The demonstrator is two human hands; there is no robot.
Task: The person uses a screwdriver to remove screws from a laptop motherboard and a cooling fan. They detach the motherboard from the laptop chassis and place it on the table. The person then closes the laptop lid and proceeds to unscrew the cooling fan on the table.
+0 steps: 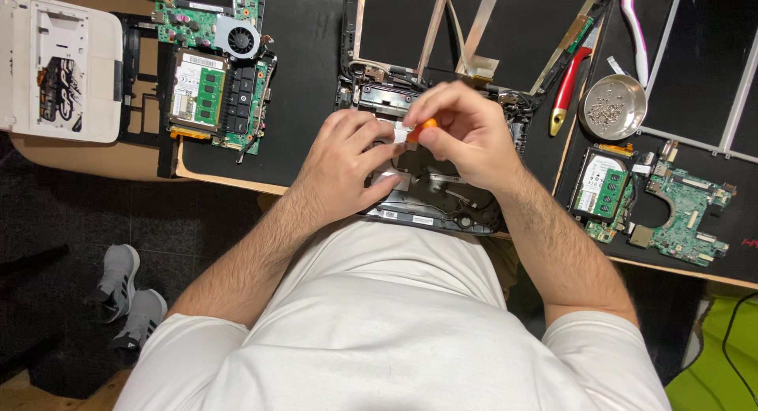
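— While the opened black plastic laptop base (442,198) lay at the centre of the frame, what did the hands do?

— The right hand (466,135) pinched a small orange-handled screwdriver (421,130) between its fingertips, tip down on the base. The left hand (347,166) pressed flat on the base, fingers loosely spread, holding nothing.

— And around them?

— A round metal dish of screws (612,107) sat upper right, a green circuit board (667,210) at right, and another green board with a fan (217,63) upper left.
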